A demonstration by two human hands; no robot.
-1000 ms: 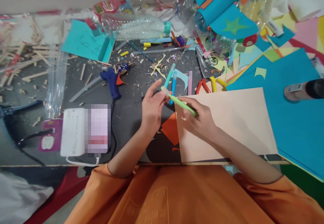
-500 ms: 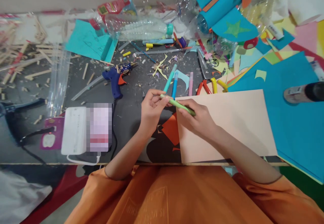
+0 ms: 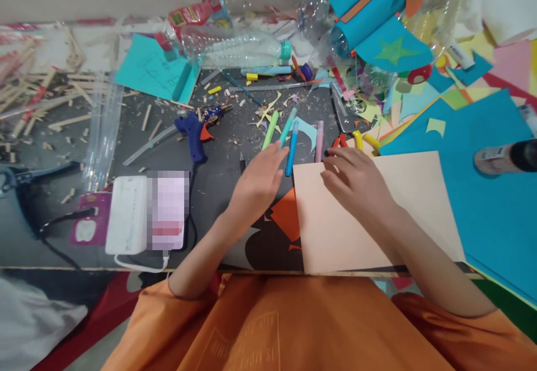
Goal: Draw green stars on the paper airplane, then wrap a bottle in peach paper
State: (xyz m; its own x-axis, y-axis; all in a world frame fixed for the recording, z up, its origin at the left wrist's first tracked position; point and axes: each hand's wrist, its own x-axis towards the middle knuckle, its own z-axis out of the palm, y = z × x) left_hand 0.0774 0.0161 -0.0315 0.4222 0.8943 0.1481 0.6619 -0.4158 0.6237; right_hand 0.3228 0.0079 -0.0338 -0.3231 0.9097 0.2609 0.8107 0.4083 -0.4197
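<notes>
My left hand point(image 3: 259, 181) is over the dark table with its fingers stretched out, and they cover the lower ends of a light green marker point(image 3: 271, 129) and a teal marker point(image 3: 288, 127). A blue marker point(image 3: 292, 150) lies just right of its fingertips, and a pink marker point(image 3: 320, 140) lies farther right. My right hand point(image 3: 356, 178) hovers over a sheet of pale peach paper point(image 3: 377, 236), its fingers apart and nothing seen in them. Its fingertips are near the red handles of a pair of scissors point(image 3: 342, 139).
A blue glue gun point(image 3: 195, 139) lies left of the markers. A white power bank point(image 3: 126, 214) and a phone point(image 3: 171, 206) are at the front left. Plastic bottles point(image 3: 235, 46), wood sticks point(image 3: 69, 122) and paper scraps clutter the back. A small bottle point(image 3: 499, 158) stands on blue sheets at right.
The light green marker has left my hands and now lies beside the teal one. My hands have moved apart, the right one shifting right over the peach paper.
</notes>
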